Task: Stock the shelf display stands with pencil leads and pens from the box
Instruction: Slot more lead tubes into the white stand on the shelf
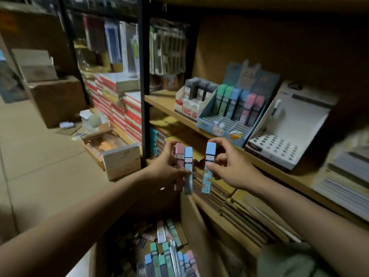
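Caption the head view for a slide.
Left hand holds pink and blue lead cases, right hand one blue, before the display stand.

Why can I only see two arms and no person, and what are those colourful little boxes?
The camera sits on the person's head and looks down, so you see only their arms. The left hand holds a pink lead case and a blue lead case. The right hand holds another blue case. These hold pencil leads. More wait in the cardboard box below. On the wooden shelf stands a blue display stand with green, blue and pink cases already in it.
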A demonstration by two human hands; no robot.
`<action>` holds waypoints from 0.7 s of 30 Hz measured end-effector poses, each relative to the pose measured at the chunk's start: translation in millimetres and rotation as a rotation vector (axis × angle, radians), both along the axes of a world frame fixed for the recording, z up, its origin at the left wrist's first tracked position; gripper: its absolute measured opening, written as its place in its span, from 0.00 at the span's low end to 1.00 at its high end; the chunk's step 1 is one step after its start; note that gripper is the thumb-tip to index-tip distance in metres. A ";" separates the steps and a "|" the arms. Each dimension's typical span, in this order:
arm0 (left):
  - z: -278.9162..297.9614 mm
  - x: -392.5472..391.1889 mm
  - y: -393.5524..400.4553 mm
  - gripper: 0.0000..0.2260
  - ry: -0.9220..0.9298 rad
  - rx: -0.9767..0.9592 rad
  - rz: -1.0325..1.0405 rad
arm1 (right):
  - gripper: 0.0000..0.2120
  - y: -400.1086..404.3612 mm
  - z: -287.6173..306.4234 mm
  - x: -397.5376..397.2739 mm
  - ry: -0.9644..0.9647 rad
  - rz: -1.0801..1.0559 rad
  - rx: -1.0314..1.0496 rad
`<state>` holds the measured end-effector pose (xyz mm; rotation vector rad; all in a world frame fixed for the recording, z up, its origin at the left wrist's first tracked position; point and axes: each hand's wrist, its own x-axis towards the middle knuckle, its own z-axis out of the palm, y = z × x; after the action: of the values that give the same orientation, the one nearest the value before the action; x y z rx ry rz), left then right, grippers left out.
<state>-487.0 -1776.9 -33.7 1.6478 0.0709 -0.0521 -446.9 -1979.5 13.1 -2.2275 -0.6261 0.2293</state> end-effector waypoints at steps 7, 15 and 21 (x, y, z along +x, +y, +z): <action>31.0 23.7 -32.5 0.27 -0.050 -0.186 -0.050 | 0.20 -43.9 46.5 14.0 -0.140 -0.183 0.121; 56.9 54.6 -44.1 0.31 -0.130 -0.257 -0.080 | 0.13 -54.0 96.7 52.8 -0.317 -0.352 0.225; 60.1 68.5 -38.9 0.29 -0.162 -0.344 -0.102 | 0.12 -31.6 118.6 92.5 -0.632 -0.364 0.031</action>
<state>-418.5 -1815.9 26.3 1.3058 -0.1397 -0.0074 -354.3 -2011.1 131.7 -2.3278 -0.5204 -0.6857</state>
